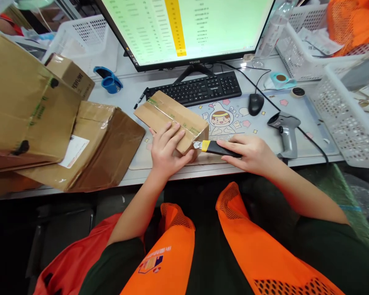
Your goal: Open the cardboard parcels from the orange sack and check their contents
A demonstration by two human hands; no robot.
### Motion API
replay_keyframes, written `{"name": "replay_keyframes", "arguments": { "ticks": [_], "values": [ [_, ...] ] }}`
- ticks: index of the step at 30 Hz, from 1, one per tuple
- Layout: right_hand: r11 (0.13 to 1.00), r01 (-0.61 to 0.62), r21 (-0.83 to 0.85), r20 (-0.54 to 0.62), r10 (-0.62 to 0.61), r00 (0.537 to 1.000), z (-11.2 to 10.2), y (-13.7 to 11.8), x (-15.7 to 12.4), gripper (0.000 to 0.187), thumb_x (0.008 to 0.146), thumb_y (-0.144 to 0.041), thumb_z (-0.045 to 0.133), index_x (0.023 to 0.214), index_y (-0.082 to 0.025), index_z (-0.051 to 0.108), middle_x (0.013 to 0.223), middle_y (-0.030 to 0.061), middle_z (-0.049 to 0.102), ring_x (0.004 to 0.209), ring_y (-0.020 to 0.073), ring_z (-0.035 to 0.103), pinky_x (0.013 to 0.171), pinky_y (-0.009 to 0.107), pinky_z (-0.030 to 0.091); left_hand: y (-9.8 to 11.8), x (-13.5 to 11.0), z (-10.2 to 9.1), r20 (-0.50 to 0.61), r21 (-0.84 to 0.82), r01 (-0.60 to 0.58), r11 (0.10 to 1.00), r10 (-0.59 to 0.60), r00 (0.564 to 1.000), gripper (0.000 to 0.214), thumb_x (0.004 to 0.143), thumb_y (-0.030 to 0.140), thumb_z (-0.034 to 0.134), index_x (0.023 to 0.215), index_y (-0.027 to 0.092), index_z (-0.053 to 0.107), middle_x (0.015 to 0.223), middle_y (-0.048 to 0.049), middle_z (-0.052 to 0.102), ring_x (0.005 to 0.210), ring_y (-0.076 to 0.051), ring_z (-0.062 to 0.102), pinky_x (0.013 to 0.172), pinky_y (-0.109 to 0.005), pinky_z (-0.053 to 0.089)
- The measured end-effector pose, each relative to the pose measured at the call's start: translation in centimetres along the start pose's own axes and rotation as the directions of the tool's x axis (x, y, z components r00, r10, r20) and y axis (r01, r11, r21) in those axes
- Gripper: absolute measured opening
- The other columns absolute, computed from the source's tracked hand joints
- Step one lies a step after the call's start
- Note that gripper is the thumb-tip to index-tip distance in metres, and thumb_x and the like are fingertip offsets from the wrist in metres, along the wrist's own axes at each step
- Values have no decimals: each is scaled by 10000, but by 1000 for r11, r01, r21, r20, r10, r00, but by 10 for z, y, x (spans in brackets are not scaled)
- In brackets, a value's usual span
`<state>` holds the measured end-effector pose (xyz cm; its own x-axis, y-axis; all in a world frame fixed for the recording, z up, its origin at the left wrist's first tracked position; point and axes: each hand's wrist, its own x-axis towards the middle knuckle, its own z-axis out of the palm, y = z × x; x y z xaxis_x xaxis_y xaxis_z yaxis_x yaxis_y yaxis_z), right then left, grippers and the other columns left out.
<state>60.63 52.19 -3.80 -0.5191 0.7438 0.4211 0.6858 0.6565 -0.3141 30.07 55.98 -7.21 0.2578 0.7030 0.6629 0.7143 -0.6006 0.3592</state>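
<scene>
A small taped cardboard box (pixel 172 112) lies at a slant on the desk mat, in front of the keyboard. My left hand (pixel 169 149) is spread over its near side, fingers on the top and thumb toward the near right corner, steadying it. In my right hand (pixel 246 152) is a utility knife (pixel 217 147) with a black and yellow handle. Its tip points left and meets the box's near right corner, by the end of the tape. Whether the blade has gone into the cardboard I cannot tell.
Large cardboard boxes (pixel 101 143) are stacked at the left. Behind stand a monitor (pixel 190 28) and a keyboard (pixel 199 89). A mouse (pixel 256 104), a corded barcode scanner (pixel 285 131) and tape rolls (pixel 281 78) lie at the right, beside white plastic baskets (pixel 347 119). A blue cup (pixel 111 83) is at the back left.
</scene>
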Motion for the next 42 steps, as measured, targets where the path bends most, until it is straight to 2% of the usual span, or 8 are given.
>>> {"name": "replay_keyframes", "arguments": {
  "ticks": [9,13,16,21,25,29,34,42],
  "values": [
    [936,-343,-75,-387,290,875,-45,78,-57,477,1008,-549,706,1394,-279,780,1079,133,810,940,288,772,867,441,611,-50,-22,-30,-102,-263,52,964,-81,991,471,860,732,590,932,297,756,1169,-95,782,1301,-394,692,1153,-667,504],
    [932,-358,57,-349,354,868,-15,75,-96,427,994,-485,718,1383,-319,776,1126,101,822,963,305,790,882,479,647,-40,-50,-48,-464,-129,195,972,-233,854,452,983,650,523,1125,295,764,1518,-120,616,1524,-389,510,1234,-657,423],
    [926,-359,113,-235,376,896,14,59,-96,406,1002,-472,705,1360,-299,786,1101,94,824,947,289,793,855,459,661,-23,-55,-39,-364,-10,161,987,-154,919,520,950,674,646,1269,276,742,1630,-159,508,1648,-430,295,1331,-693,223],
    [950,-259,172,-175,288,941,14,30,-82,416,1001,-453,723,1378,-285,774,1139,97,811,993,269,789,893,425,660,-76,-10,-15,-396,-116,174,978,-206,895,658,989,789,384,879,221,697,1413,-165,624,1463,-394,572,1245,-636,432],
    [974,-135,179,-179,167,969,-11,8,-72,393,1001,-443,733,1361,-294,784,1109,87,806,940,242,787,839,373,657,-121,35,-9,-415,-297,164,941,-281,865,712,980,791,306,1103,212,702,1497,-197,603,1419,-361,615,1234,-576,469],
    [992,-64,109,-124,78,989,-12,-13,-48,396,1036,-486,677,1350,-274,790,1078,98,801,922,236,777,798,352,641,-79,27,-14,-482,-130,66,989,-121,868,660,1006,757,365,1246,231,685,1464,-160,641,1560,-358,471,1324,-609,316],
    [996,76,44,-61,-73,995,8,-22,-15,438,1062,-527,630,1362,-250,786,1048,103,795,880,217,749,760,326,608,-5,-17,-13,-204,41,-174,984,178,962,608,842,579,781,1372,315,640,1396,-97,713,1450,-372,590,1332,-609,266],
    [972,233,16,-150,-228,962,23,2,5,412,1051,-493,668,1330,-218,798,1018,103,791,866,205,737,756,314,586,-6,-19,-10,-190,135,-40,990,65,980,523,766,503,750,1220,251,693,1219,-112,750,1236,-365,717,1230,-597,367]
  ]
}}
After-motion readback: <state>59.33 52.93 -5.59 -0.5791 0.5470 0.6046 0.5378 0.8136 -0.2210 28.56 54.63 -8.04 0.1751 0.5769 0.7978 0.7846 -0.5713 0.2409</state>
